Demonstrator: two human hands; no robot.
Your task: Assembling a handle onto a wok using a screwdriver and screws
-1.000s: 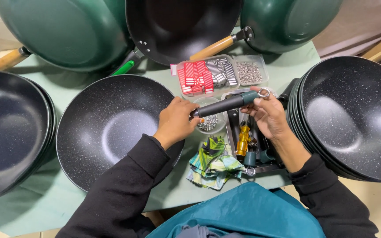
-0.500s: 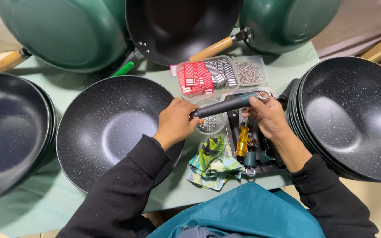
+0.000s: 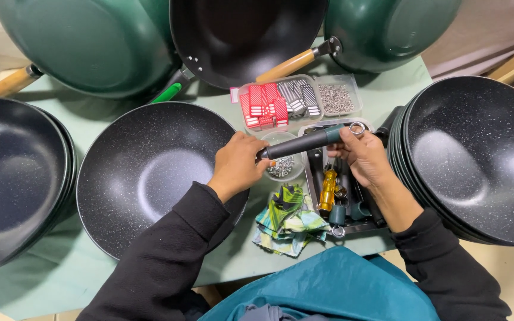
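Observation:
A speckled black wok (image 3: pixel 150 172) lies on the green table in front of me. My left hand (image 3: pixel 236 166) grips its rim where a dark handle (image 3: pixel 301 142) with a teal end joins it. My right hand (image 3: pixel 361 156) holds the handle's far end, fingers by its metal hanging ring (image 3: pixel 357 127). The handle runs over a small clear bowl of screws (image 3: pixel 284 167) and a metal tray (image 3: pixel 312 178) that holds a yellow-handled screwdriver (image 3: pixel 328 189) and more teal-ended handles (image 3: pixel 346 213).
Stacks of black woks stand at the left (image 3: pixel 13 178) and right (image 3: pixel 477 154). Green woks with wooden handles (image 3: pixel 90 41) lean at the back. A clear box (image 3: pixel 292 101) holds red and grey tags and small screws. A folded patterned cloth (image 3: pixel 287 223) lies by the table's front edge.
My right hand has shifted slightly along the handle's far end, near the ring. The left hand and the wok stay where they were.

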